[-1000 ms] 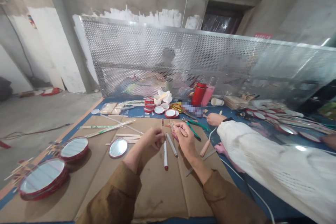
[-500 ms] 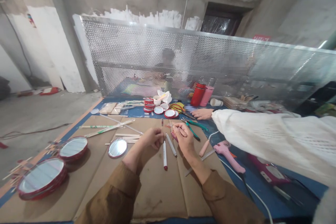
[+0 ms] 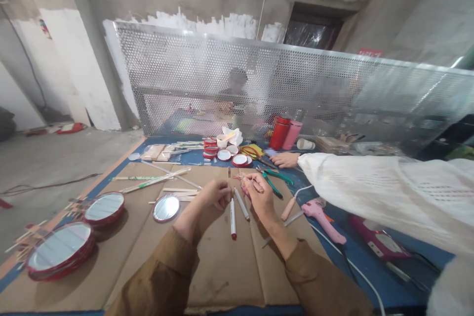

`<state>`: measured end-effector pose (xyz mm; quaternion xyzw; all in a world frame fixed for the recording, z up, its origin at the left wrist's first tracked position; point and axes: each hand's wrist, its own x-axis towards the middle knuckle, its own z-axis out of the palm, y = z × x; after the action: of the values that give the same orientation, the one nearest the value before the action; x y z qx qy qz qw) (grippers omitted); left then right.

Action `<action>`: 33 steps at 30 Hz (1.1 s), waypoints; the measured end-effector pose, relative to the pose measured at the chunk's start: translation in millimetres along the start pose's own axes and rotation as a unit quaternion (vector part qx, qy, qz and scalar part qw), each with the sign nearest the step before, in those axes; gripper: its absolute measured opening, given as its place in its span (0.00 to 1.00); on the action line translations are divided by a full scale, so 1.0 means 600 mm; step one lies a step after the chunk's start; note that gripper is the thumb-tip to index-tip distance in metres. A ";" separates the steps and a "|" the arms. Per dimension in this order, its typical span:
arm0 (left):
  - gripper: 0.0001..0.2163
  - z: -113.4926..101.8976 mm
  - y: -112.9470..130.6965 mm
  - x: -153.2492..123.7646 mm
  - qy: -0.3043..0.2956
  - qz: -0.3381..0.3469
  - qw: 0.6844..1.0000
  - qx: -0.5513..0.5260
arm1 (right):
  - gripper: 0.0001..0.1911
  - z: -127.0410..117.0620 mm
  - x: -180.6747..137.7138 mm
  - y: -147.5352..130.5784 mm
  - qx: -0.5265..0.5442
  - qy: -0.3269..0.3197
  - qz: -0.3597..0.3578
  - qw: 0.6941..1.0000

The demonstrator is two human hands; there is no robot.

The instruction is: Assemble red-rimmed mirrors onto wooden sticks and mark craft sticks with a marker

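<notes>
Over the cardboard [image 3: 222,276], my left hand [image 3: 216,194] is closed, fingers curled together; whatever lies in its pinch is too small to make out. Beside it my right hand [image 3: 262,198] is closed around a slim pinkish stick-like thing [image 3: 258,186], its kind unclear. Between the hands lie a white marker with a red end [image 3: 233,222] and a second whitish pen [image 3: 242,204]. To the left of my left hand a small round mirror [image 3: 166,208] rests flat, next to pale wooden sticks [image 3: 181,191].
Two red-rimmed drums [image 3: 59,252] stand at the left. On the right are green-handled pliers [image 3: 273,185], a wooden-handled tool [image 3: 289,209], a pink glue gun [image 3: 324,219] and a cable. A co-worker's white sleeve [image 3: 370,187] reaches in. Red and pink bottles [image 3: 279,133] stand behind.
My hands stay in nearly the same place. The co-worker's sleeve at the right has shifted slightly.
</notes>
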<state>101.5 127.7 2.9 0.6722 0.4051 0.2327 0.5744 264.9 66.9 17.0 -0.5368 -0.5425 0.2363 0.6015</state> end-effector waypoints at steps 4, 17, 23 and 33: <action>0.08 -0.001 -0.003 0.002 -0.008 -0.005 1.000 -0.008 | 0.18 0.000 -0.001 0.002 -0.001 0.002 -0.010 1.000; 0.07 0.002 0.003 0.000 0.013 0.006 1.000 0.008 | 0.18 0.000 0.000 -0.001 0.005 0.010 -0.014 1.000; 0.07 0.001 0.011 -0.005 -0.005 -0.002 1.000 -0.015 | 0.18 -0.006 0.001 -0.013 0.005 0.019 -0.044 0.999; 0.07 0.001 0.012 -0.006 -0.024 -0.008 1.000 -0.018 | 0.18 -0.005 -0.011 -0.018 -0.046 -0.023 -0.097 0.994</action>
<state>101.9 124.1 10.0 0.6639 0.3927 0.2189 0.5976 262.4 57.0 24.5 -0.5032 -0.6159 0.1634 0.5837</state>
